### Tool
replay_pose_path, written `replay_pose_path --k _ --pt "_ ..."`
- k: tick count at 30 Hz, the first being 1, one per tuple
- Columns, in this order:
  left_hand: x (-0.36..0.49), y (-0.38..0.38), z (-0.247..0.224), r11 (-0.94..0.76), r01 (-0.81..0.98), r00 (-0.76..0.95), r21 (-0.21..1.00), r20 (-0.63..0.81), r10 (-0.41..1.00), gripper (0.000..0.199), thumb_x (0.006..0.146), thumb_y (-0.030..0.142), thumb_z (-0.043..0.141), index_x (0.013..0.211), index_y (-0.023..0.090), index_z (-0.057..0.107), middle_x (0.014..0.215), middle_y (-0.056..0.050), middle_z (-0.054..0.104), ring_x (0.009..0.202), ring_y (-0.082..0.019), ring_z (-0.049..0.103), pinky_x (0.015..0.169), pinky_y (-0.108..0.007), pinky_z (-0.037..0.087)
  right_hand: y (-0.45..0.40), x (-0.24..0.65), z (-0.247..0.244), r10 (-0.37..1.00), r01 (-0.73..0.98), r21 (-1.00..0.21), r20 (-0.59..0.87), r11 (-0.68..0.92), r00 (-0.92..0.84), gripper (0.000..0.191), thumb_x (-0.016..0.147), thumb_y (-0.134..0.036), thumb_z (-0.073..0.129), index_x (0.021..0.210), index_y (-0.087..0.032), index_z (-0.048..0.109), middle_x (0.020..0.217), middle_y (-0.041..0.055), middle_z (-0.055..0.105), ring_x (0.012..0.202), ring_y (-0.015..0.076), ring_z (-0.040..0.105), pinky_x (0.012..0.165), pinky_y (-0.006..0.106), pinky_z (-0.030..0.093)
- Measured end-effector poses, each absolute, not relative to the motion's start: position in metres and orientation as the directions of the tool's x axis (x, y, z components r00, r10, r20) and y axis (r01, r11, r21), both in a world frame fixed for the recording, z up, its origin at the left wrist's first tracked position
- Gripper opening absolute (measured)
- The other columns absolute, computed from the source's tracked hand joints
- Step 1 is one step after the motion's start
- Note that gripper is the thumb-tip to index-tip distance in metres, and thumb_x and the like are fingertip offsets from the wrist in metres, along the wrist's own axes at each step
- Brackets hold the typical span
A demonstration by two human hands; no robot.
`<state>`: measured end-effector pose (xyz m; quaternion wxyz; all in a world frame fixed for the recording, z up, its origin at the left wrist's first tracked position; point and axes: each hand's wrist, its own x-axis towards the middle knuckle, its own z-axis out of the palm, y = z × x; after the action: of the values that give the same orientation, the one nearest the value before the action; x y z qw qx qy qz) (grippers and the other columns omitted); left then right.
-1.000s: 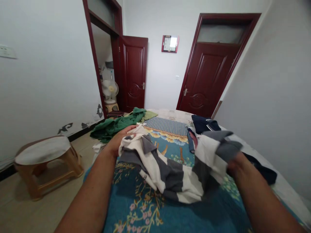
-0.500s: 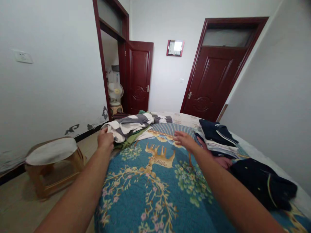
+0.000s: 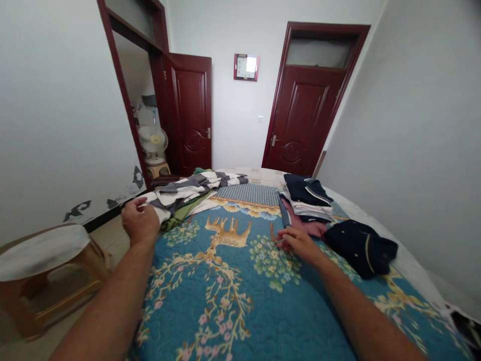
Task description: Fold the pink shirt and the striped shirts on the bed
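My left hand (image 3: pixel 141 220) is by the near left end of a grey-and-white striped garment (image 3: pixel 188 188), its fingers loosely curled and apart, seemingly holding nothing. The garment lies spread on a pile with an olive-green cloth (image 3: pixel 184 210) beneath it. Over the blue patterned quilt (image 3: pixel 203 311) hovers my right hand (image 3: pixel 298 244), open with fingers a little bent. To its right sit a stack of folded clothes (image 3: pixel 310 195), navy on top, a pink garment (image 3: pixel 310 227) and a crumpled dark navy garment (image 3: pixel 361 248).
A stool (image 3: pixel 48 271) with a white cover stands left of the bed, close to the wall. Beyond the bed are an open dark red door (image 3: pixel 190 110) and a closed one (image 3: pixel 304 115). A fan (image 3: pixel 153 140) shows through the doorway.
The view has swung right. My left hand has come off the edge of the striped garment it was pinching. My right hand has drawn back nearer to me over the quilt.
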<state>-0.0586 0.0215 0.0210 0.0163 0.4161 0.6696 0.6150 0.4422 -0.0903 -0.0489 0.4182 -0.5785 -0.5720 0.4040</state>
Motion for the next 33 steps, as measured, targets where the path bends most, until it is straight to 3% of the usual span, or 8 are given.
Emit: replay_pose_path --k 5,8,10,13,17,23,29,33 --pt "0.023 0.013 0.04 -0.196 0.522 -0.53 0.83 0.495 0.688 0.024 0.085 0.02 0.065 0.105 0.016 0.076 0.093 -0.002 0.071 0.09 -0.022 0.065 0.094 -0.038 0.055 -0.123 0.49 -0.02 0.821 0.775 -0.619 0.505 0.128 0.267 0.033 0.095 -0.031 0.05 0.107 -0.021 0.079 0.113 0.0128 0.08 0.112 0.0285 0.071 0.106 0.045 0.053" --pt "0.084 0.019 0.034 -0.224 0.386 -0.404 0.895 0.383 0.831 0.025 0.08 0.022 0.067 0.102 0.018 0.076 0.087 -0.001 0.072 0.08 -0.02 0.067 0.08 -0.035 0.057 -0.14 0.527 -0.008 0.642 0.893 -0.422 0.644 -0.158 0.417 0.041 0.095 -0.022 0.049 0.128 -0.016 0.073 0.14 0.0172 0.069 0.14 0.0312 0.055 0.122 0.05 0.038" --pt "0.124 0.019 0.022 -0.203 0.258 -0.268 0.944 0.272 0.924 0.025 0.077 0.026 0.066 0.099 0.017 0.074 0.087 -0.002 0.072 0.077 -0.02 0.068 0.07 -0.032 0.056 -0.153 0.551 -0.009 0.539 0.823 -0.367 0.626 -0.434 0.563 0.049 0.095 -0.025 0.056 0.142 -0.015 0.065 0.158 0.0192 0.054 0.154 0.0368 0.037 0.125 0.058 0.03" --pt "0.176 0.009 -0.005 -0.148 0.187 -0.048 0.971 0.16 0.986 0.027 0.074 0.033 0.065 0.096 0.018 0.07 0.087 -0.004 0.072 0.076 -0.021 0.07 0.064 -0.03 0.056 -0.17 0.579 -0.021 0.477 0.628 -0.375 0.424 -0.682 0.77 0.068 0.094 -0.042 0.067 0.156 -0.017 0.053 0.166 0.0227 0.041 0.154 0.0444 0.033 0.121 0.065 0.032" --pt "0.214 -0.014 -0.039 -0.266 0.418 0.21 0.869 0.192 0.959 0.027 0.078 0.038 0.06 0.093 0.02 0.072 0.082 -0.006 0.074 0.077 -0.024 0.071 0.073 -0.035 0.056 -0.174 0.6 -0.034 0.541 0.562 -0.394 0.175 -0.727 0.822 0.07 0.093 -0.05 0.07 0.155 -0.02 0.054 0.15 0.0226 0.055 0.14 0.0415 0.051 0.111 0.056 0.045" --pt "0.219 -0.03 -0.052 -0.51 0.547 0.483 0.664 0.247 0.84 0.034 0.085 0.04 0.051 0.1 0.021 0.075 0.084 -0.005 0.076 0.081 -0.025 0.069 0.079 -0.036 0.052 -0.167 0.614 -0.034 0.499 0.566 -0.431 0.269 -0.703 0.824 0.032 0.094 -0.02 0.059 0.123 -0.022 0.073 0.129 0.0163 0.067 0.125 0.0348 0.059 0.101 0.048 0.05" --pt "0.219 -0.031 -0.049 -0.512 0.555 0.49 0.656 0.24 0.838 0.033 0.085 0.039 0.052 0.101 0.021 0.076 0.079 -0.004 0.073 0.077 -0.025 0.067 0.078 -0.034 0.049 -0.173 0.619 -0.031 0.35 0.577 -0.647 0.458 -0.498 0.817 0.032 0.088 -0.016 0.05 0.109 -0.019 0.074 0.111 0.0122 0.072 0.108 0.0269 0.065 0.102 0.038 0.049" --pt "0.221 -0.037 -0.043 -0.489 0.477 0.473 0.731 0.256 0.843 0.025 0.082 0.04 0.06 0.091 0.023 0.076 0.077 -0.003 0.072 0.077 -0.025 0.066 0.077 -0.034 0.05 -0.174 0.604 -0.017 0.251 0.688 -0.665 0.641 -0.292 0.726 0.031 0.086 -0.018 0.047 0.104 -0.017 0.072 0.11 0.0134 0.071 0.11 0.0276 0.064 0.107 0.04 0.048"
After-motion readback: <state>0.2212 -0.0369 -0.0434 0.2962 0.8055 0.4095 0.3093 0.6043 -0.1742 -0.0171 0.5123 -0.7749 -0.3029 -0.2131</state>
